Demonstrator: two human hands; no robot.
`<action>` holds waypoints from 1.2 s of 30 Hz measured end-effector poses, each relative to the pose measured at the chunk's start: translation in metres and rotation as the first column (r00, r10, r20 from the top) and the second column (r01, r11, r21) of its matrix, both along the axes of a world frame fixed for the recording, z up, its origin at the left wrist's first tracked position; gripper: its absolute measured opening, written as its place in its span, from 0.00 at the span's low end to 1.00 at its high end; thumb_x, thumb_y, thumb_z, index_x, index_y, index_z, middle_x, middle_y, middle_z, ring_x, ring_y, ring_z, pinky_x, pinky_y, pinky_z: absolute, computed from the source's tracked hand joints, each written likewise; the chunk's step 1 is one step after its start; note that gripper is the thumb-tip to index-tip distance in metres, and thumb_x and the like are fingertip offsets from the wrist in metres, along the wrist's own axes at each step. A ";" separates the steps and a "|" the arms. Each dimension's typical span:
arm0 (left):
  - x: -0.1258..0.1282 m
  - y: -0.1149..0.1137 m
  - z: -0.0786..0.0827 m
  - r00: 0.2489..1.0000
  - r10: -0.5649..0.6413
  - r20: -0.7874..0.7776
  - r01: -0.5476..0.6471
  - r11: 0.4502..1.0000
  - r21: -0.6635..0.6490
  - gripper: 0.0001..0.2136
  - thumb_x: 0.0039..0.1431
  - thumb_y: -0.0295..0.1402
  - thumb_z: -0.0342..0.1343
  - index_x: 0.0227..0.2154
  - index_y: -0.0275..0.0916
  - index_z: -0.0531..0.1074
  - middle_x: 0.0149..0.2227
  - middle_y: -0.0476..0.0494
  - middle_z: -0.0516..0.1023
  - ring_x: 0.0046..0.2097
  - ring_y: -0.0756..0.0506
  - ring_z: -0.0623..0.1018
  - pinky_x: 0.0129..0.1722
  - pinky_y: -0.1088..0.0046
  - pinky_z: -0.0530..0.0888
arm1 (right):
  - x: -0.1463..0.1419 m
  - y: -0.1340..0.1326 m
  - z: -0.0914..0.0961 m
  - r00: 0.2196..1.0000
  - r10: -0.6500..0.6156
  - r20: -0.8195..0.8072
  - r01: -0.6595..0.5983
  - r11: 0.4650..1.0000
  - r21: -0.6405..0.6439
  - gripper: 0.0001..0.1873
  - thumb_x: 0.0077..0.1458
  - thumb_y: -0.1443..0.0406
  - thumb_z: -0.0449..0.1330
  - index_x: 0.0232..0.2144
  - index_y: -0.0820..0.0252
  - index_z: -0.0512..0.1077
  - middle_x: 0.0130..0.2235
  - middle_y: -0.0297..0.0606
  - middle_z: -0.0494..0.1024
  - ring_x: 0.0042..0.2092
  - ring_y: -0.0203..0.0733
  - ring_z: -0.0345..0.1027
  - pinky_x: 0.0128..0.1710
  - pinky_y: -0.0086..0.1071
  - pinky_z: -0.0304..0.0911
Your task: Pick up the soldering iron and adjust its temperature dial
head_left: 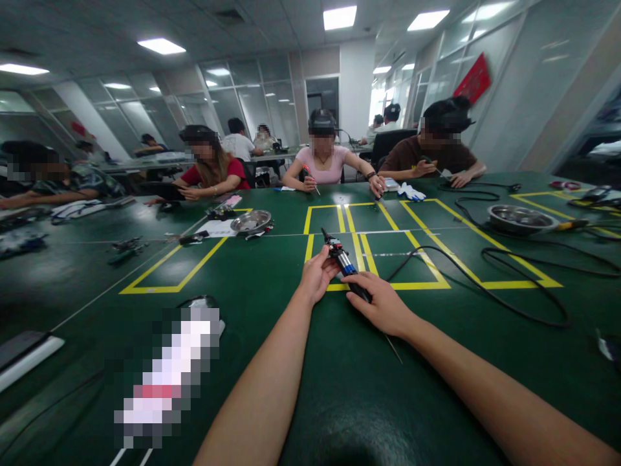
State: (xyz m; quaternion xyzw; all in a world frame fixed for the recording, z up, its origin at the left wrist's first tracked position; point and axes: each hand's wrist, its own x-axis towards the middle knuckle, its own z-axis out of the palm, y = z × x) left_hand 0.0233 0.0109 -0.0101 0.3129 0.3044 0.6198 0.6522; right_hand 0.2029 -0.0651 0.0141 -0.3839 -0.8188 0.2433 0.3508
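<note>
A slim handheld device (345,262) with a dark tip, a silver barrel, a blue band and a black handle slants over the green table. I cannot make out its exact kind. My left hand (317,275) has its thumb and fingers closed around the upper part, near some small red and black pieces. Lower down, my right hand (381,301) is wrapped over the black handle. A thin dark rod (395,349) sticks out beneath the right palm; its other end is hidden. The black cord (466,278) runs up to the device near my right hand.
Yellow tape outlines (392,285) mark the green tabletop (334,388). One metal bowl (251,222) sits left, another metal bowl (521,220) right. White gloves (411,191) lie near the far edge. Across the table, a person (324,162) holds a red-handled screwdriver; others sit alongside.
</note>
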 end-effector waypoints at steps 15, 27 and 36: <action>0.005 -0.005 0.002 0.994 0.018 -0.109 -0.012 0.998 0.055 0.19 0.59 0.42 0.60 0.46 0.31 0.73 0.43 0.29 0.80 0.42 0.41 0.81 0.47 0.63 0.76 | -0.009 0.001 -0.005 0.991 -0.129 0.035 0.134 0.975 -0.177 0.13 0.60 0.63 0.52 0.42 0.54 0.75 0.32 0.38 0.71 0.32 0.39 0.65 0.34 0.33 0.59; 0.001 -0.006 0.005 0.995 -0.014 -0.100 0.015 1.000 0.003 0.12 0.58 0.29 0.61 0.43 0.28 0.72 0.44 0.28 0.79 0.44 0.41 0.81 0.51 0.60 0.75 | 0.077 0.073 -0.006 0.177 -0.547 -0.818 0.207 0.833 -0.513 0.14 0.47 0.65 0.54 0.40 0.54 0.64 0.27 0.29 0.72 0.23 0.34 0.67 0.19 0.26 0.63; 0.000 -0.006 0.002 0.984 0.028 -0.177 -0.023 0.999 0.033 0.15 0.53 0.24 0.64 0.45 0.33 0.74 0.34 0.43 0.78 0.34 0.50 0.79 0.39 0.74 0.77 | 0.128 0.087 -0.019 -0.158 -0.607 -0.779 0.242 0.741 -0.626 0.13 0.48 0.68 0.49 0.39 0.51 0.59 0.25 0.27 0.68 0.22 0.34 0.67 0.18 0.23 0.62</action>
